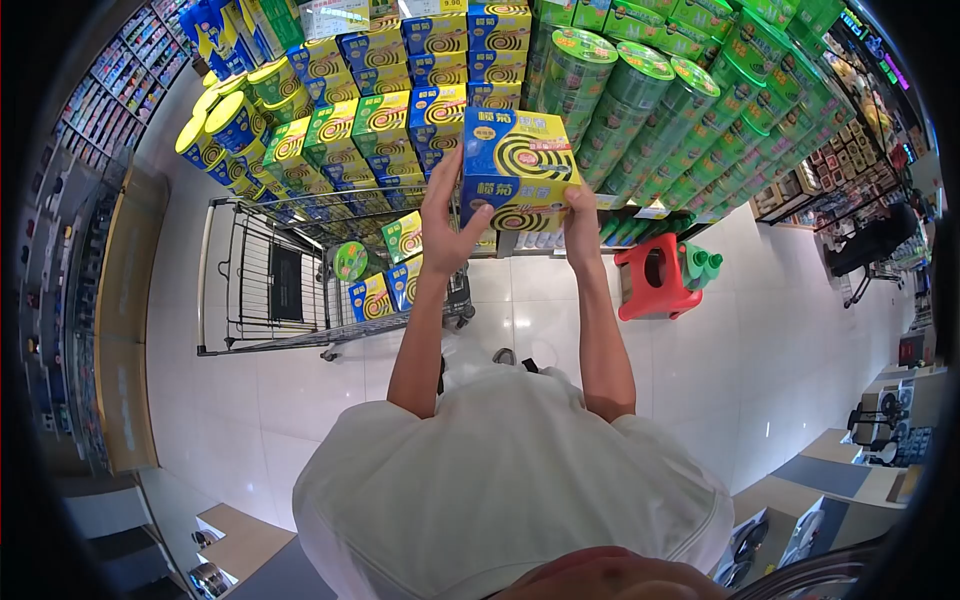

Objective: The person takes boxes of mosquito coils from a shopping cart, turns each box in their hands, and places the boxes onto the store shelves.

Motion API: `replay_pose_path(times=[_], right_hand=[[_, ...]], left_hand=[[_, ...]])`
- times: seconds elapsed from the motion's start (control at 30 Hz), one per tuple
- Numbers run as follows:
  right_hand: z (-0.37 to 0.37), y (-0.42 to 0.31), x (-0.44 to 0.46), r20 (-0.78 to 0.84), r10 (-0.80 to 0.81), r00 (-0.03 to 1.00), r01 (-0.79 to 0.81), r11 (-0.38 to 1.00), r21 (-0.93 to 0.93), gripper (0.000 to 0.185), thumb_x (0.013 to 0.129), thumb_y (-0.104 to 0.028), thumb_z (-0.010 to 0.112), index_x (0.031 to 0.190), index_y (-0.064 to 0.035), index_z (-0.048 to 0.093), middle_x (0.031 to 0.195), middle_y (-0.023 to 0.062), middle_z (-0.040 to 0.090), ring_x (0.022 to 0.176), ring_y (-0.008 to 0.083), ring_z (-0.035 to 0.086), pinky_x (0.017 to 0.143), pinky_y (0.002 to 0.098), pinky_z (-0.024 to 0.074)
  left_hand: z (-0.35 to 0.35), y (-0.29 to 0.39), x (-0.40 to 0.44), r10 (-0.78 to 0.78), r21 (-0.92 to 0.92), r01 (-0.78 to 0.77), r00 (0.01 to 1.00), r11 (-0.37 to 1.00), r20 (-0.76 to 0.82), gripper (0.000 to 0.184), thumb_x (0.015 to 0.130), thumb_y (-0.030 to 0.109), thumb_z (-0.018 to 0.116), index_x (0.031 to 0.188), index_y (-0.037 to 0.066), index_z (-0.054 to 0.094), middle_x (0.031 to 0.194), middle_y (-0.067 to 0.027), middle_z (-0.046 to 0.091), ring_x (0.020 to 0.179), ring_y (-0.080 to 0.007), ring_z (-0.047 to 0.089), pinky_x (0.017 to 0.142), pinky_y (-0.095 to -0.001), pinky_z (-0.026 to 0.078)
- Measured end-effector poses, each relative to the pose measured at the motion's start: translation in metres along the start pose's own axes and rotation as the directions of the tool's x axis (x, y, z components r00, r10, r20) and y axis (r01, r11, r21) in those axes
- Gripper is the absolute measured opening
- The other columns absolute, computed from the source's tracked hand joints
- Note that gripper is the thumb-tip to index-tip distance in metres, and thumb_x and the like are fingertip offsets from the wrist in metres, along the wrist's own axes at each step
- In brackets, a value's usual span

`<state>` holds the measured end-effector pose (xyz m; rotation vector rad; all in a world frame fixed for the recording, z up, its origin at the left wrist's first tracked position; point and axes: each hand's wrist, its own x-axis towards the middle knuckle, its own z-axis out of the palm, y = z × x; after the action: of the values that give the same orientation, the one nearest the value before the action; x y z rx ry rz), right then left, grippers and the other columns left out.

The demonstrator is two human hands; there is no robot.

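Observation:
Between my two hands is a blue and yellow mosquito coil box (522, 150) with a black spiral printed on its top and front. My left hand (447, 212) grips its left side, thumb at the lower front corner. On the right side my right hand (581, 222) presses against the lower corner. Just beyond the box rise stacked mosquito coil boxes (437, 112) in blue, yellow and green. Below left, a wire shopping cart (265, 300) contains a few similar boxes (372, 298) and a round green tin (351, 261).
Stacked green cylindrical tubs (580, 62) fill the display at the right. A red stool (645, 285) stands on the tiled floor with green bottles (700, 262) beside it. Blue and yellow tubs (235, 122) stand at the left. Far right, a person in dark clothes (870, 240) is near another cart.

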<state>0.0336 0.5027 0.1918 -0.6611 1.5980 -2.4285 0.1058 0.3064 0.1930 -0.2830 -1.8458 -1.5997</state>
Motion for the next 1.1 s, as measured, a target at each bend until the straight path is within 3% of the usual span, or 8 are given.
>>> replay_pose_path(times=[0.03,0.1,0.13,0.17,0.33,0.6,0.8,1.1], right_hand=[[-0.004,0.003,0.003,0.002,-0.003,1.0,0.003,1.0,-0.001,0.074,0.095,-0.04,0.058,0.154,0.0018,0.039,0.134,0.0141,0.061,0.124,0.021,0.057,0.102,0.0318,0.0461],[-0.012,0.014,0.009,0.076,0.001,0.997,0.027,0.929,-0.37,0.08,0.087,-0.022,0.07,0.155,0.002,0.036,0.138,0.014,0.058,0.126,0.0209,0.056,0.104,0.0332,0.0461],[-0.015,0.018,0.013,0.092,0.023,0.996,0.011,0.937,-0.35,0.088,0.079,-0.009,0.077,0.155,0.0016,0.035,0.141,0.014,0.056,0.125,0.0197,0.056,0.104,0.0339,0.0468],[-0.019,0.021,0.016,0.092,0.02,0.996,0.014,0.936,-0.35,0.088,0.079,-0.009,0.077,0.155,0.0016,0.035,0.141,0.014,0.056,0.125,0.0197,0.056,0.104,0.0339,0.0468],[-0.034,0.043,0.035,0.186,0.09,0.978,0.005,0.891,-0.454,0.087,0.077,-0.013,0.085,0.151,-0.0014,0.04,0.138,0.0128,0.059,0.124,0.0208,0.059,0.103,0.0345,0.0486],[-0.058,0.096,0.076,0.172,0.088,0.981,0.053,0.735,-0.676,0.092,0.078,-0.012,0.085,0.154,-0.0003,0.034,0.14,0.0209,0.059,0.126,0.0318,0.061,0.103,0.0393,0.0491],[-0.065,0.125,0.109,0.104,0.012,0.995,0.081,0.544,-0.835,0.086,0.079,-0.012,0.083,0.152,-0.0028,0.038,0.135,0.0248,0.062,0.122,0.0423,0.06,0.1,0.044,0.0503],[-0.081,0.163,0.149,0.036,0.119,0.992,-0.028,0.495,-0.868,0.084,0.084,-0.013,0.079,0.153,-0.0049,0.034,0.128,0.0261,0.064,0.118,0.0457,0.061,0.098,0.0479,0.0505]], left_hand=[[0.0,-0.001,0.001,0.004,0.119,-0.005,1.0,0.993,0.009,0.079,0.08,0.015,0.074,0.151,-0.001,0.044,0.147,-0.0203,0.05,0.138,-0.0321,0.048,0.116,-0.0423,0.037],[0.002,-0.004,0.003,0.002,0.173,-0.002,1.0,0.985,-0.003,0.087,0.074,0.012,0.079,0.152,0.0,0.043,0.145,-0.0203,0.052,0.135,-0.0341,0.05,0.115,-0.0436,0.038],[0.003,-0.008,0.004,-0.023,0.219,0.021,1.0,0.975,0.005,0.085,0.075,0.009,0.078,0.152,0.001,0.044,0.146,-0.0188,0.052,0.135,-0.0308,0.051,0.113,-0.042,0.039],[0.003,-0.014,0.005,-0.048,0.265,0.043,0.999,0.963,0.012,0.083,0.076,0.007,0.078,0.151,0.002,0.045,0.146,-0.0174,0.052,0.134,-0.0276,0.051,0.112,-0.0403,0.041],[0.0,-0.045,0.005,-0.143,0.462,0.124,0.99,0.878,0.007,0.088,0.072,0.018,0.087,0.149,0.002,0.046,0.127,-0.0195,0.061,0.12,-0.0368,0.058,0.101,-0.0441,0.048],[0.0,-0.117,0.027,-0.308,0.53,0.241,0.951,0.813,0.04,0.077,0.075,0.019,0.085,0.143,0.002,0.052,0.127,-0.022,0.066,0.118,-0.0382,0.063,0.1,-0.0465,0.049],[0.003,-0.165,0.054,-0.285,0.553,0.21,0.957,0.806,0.053,0.069,0.077,0.015,0.082,0.138,0.0,0.054,0.123,-0.0227,0.066,0.115,-0.0425,0.061,0.097,-0.0478,0.05],[0.007,-0.233,0.068,-0.273,0.562,0.185,0.959,0.806,0.076,0.065,0.085,0.015,0.077,0.141,-0.003,0.05,0.124,-0.0261,0.066,0.115,-0.0437,0.062,0.097,-0.0482,0.05]])
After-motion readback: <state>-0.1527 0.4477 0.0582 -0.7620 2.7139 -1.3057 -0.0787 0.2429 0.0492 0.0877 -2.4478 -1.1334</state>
